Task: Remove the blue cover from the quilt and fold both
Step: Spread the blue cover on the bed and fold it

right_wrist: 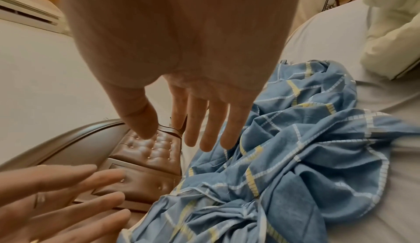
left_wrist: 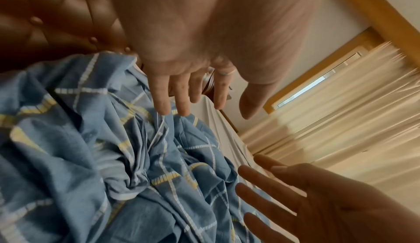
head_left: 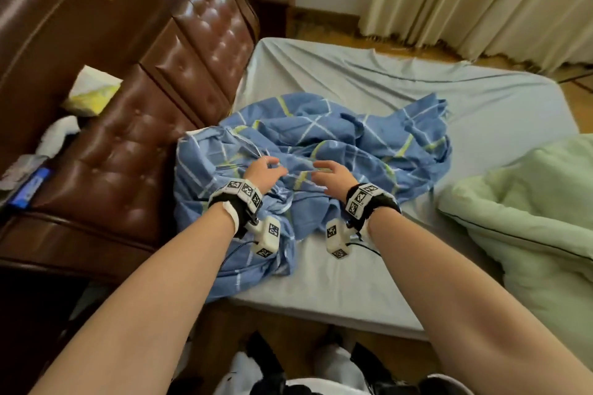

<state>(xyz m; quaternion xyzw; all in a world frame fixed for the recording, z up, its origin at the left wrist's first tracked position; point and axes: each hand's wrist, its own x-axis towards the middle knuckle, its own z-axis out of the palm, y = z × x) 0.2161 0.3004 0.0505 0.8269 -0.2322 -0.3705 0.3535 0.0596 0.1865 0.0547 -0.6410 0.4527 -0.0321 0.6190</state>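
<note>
Both hands, left hand (head_left: 264, 171) and right hand (head_left: 333, 177), spread empty over the crumpled blue cover (head_left: 353, 138).

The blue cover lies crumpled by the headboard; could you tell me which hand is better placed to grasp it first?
Probably the left hand: its open fingers hover right at the blue cover, while the open right hand seems slightly higher.

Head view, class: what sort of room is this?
Most likely a bedroom: a bed with a grey fitted sheet, a brown tufted headboard, and a crumpled blue cover beside a green quilt.
</note>
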